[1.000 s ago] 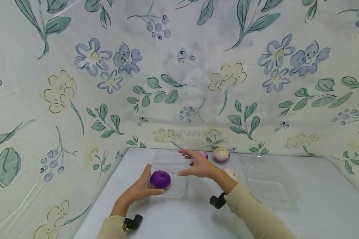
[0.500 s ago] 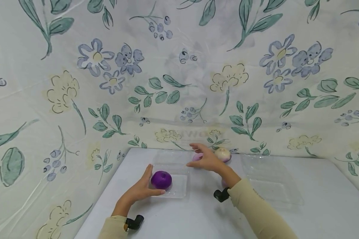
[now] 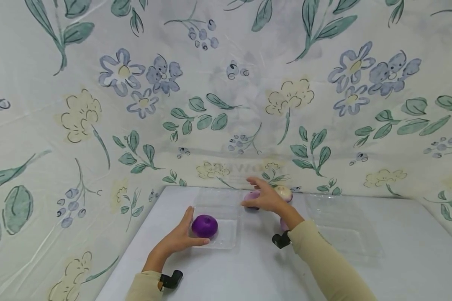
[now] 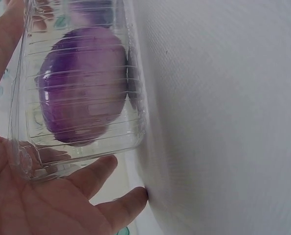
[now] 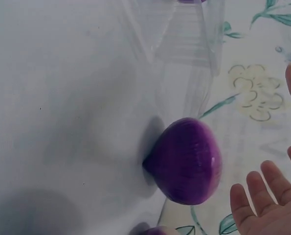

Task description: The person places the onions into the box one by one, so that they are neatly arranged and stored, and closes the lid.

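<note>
A deep purple onion [image 3: 204, 226] sits in a clear plastic container [image 3: 226, 234] whose lid lies folded back behind it. My left hand [image 3: 178, 236] holds the container's left end, thumb along the front side and fingers at the left; in the left wrist view the onion [image 4: 84, 85] shows through the ribbed wall. Behind and to the right, my right hand [image 3: 267, 198] reaches over a second purple onion [image 3: 251, 200], fingers spread. In the right wrist view a gap separates those fingers from the onion [image 5: 189, 161].
Right of that hand stands a pale onion [image 3: 284, 193], partly hidden. Another onion [image 3: 284, 225] peeks out beside the right forearm. At the right lies a second open clear container [image 3: 346, 234]. A flower-printed sheet [image 3: 226, 104] hangs behind the white table [image 3: 256, 267].
My right hand has moved right and back, from beside the container to the second purple onion. The left hand has stayed at the container, and the purple onion inside has not visibly moved.
</note>
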Tool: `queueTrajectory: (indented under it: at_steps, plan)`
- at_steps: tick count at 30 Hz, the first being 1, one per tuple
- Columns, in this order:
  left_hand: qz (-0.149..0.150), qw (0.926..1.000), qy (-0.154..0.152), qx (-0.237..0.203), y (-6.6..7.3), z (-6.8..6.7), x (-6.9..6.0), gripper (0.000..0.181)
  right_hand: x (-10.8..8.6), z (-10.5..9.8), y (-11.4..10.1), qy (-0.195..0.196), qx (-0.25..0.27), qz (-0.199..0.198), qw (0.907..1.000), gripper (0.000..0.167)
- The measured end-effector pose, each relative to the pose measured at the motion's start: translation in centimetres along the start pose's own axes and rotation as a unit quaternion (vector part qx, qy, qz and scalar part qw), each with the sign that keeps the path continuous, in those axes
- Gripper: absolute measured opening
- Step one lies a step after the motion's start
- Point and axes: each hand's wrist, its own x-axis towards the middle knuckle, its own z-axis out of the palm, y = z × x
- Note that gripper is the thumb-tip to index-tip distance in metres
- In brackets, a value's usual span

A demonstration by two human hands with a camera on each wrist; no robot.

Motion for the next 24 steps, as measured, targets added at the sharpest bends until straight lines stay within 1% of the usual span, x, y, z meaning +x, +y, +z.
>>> queueTrajectory:
  at_steps: [6, 9, 14, 21, 24]
  plan:
    - [0.003, 1.0, 0.001, 0.001, 0.2, 0.0, -0.2, 0.13, 0.3, -0.1, 0.4, -0.008, -0.007, 0.008, 0.9999, 0.085]
    - [0.006, 1.0, 0.002, 0.004, 0.2, -0.1, -0.2, 0.129, 0.6, -0.1, 0.9, -0.012, -0.018, 0.015, 0.9997, 0.085]
    - [0.002, 1.0, 0.002, 0.005, 0.1, -0.1, -0.3, 0.129, 1.3, 0.0, 1.7, -0.023, -0.04, 0.028, 0.9986, 0.085]
    - [0.005, 1.0, 0.001, 0.004, 0.0, -0.1, -0.2, 0.129, 2.0, -0.1, 1.7, -0.049, -0.063, 0.044, 0.9959, 0.085]
    - [0.005, 1.0, 0.002, 0.002, 0.0, -0.1, -0.1, 0.129, 2.2, 0.0, 1.7, -0.06, -0.064, 0.048, 0.995, 0.086]
